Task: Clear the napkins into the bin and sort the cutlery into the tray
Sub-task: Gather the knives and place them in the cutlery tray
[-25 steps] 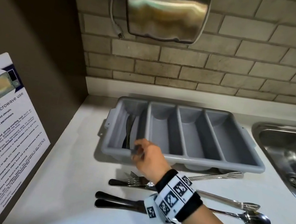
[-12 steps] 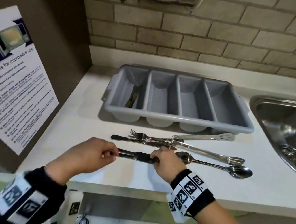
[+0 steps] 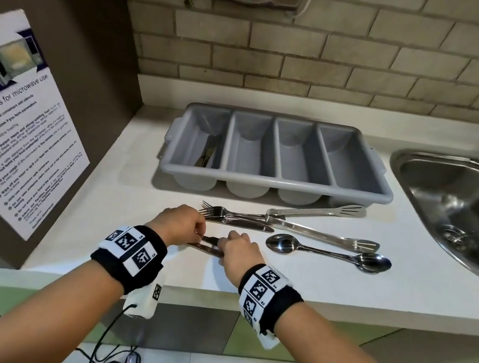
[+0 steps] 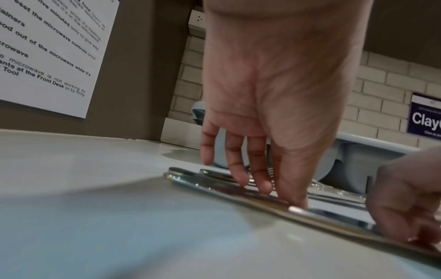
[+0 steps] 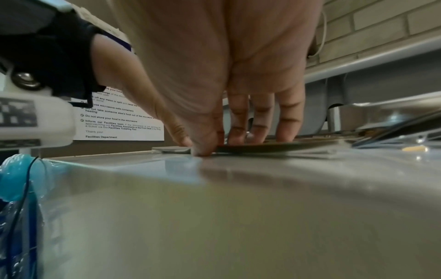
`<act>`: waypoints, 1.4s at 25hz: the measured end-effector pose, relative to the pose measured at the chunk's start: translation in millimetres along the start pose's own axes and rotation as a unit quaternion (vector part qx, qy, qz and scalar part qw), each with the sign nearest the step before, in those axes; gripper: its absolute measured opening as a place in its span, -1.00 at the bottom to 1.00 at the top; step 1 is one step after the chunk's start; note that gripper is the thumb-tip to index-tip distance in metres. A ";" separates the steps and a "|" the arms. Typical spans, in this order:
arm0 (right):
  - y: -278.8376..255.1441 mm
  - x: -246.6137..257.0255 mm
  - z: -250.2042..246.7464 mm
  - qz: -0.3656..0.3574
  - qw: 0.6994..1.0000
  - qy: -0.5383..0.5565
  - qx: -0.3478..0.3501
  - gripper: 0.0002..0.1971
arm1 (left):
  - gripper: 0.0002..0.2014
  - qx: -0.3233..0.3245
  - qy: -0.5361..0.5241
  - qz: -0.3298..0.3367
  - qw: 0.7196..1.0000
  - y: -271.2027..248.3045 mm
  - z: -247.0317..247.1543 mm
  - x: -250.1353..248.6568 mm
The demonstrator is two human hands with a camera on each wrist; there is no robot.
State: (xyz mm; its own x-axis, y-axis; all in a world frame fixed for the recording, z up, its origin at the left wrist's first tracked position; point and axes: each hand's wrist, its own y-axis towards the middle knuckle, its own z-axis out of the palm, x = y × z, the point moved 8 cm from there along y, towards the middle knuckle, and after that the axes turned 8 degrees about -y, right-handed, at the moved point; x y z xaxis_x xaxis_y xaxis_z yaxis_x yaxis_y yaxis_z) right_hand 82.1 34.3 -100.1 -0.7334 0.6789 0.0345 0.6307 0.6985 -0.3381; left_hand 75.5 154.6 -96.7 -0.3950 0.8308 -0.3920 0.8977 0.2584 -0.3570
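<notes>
Since half a second ago, both hands have been drawn closer together over the knives (image 3: 205, 244) near the front edge of the table (image 3: 340, 286). The handle end is pinched by the left hand (image 3: 179, 226), thumb and fingertips pressed onto the metal, while the blade end is pinched by the right hand (image 3: 239, 256). The knives lie flat on the table, largely hidden beneath both hands; how many are held cannot be made out. A fork (image 3: 221, 211), tongs (image 3: 319, 221) and spoons (image 3: 327, 253) are left beyond, before the tray (image 3: 275, 183), where cutlery is seen in the leftmost compartment
</notes>
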 end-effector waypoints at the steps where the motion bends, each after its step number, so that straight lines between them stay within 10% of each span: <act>1: -1.6 1.6 1.1 0.004 1.000 -0.003 0.004 -0.68 | -0.87 0.002 0.003 0.001 1.000 -0.6 1.5 -0.3; 21: -30.3 -26.4 8.2 0.027 0.998 -0.046 0.032 -0.58 | -0.66 -0.008 0.186 -0.002 0.982 -7.5 23.0 -4.5; 35: -71.6 -131.9 15.6 0.079 0.995 0.041 -0.055 -0.75 | -0.64 -0.048 0.230 -0.033 0.971 -19.4 28.8 -6.7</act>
State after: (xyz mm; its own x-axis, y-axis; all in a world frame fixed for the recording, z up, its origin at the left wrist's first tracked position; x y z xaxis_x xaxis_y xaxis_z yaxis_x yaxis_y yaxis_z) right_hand 129.7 -108.7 -95.2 -0.6029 0.7949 0.0682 0.7632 0.5995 -0.2412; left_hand 55.1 129.8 -111.5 -0.3428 0.9377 0.0568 0.8966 0.3446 -0.2783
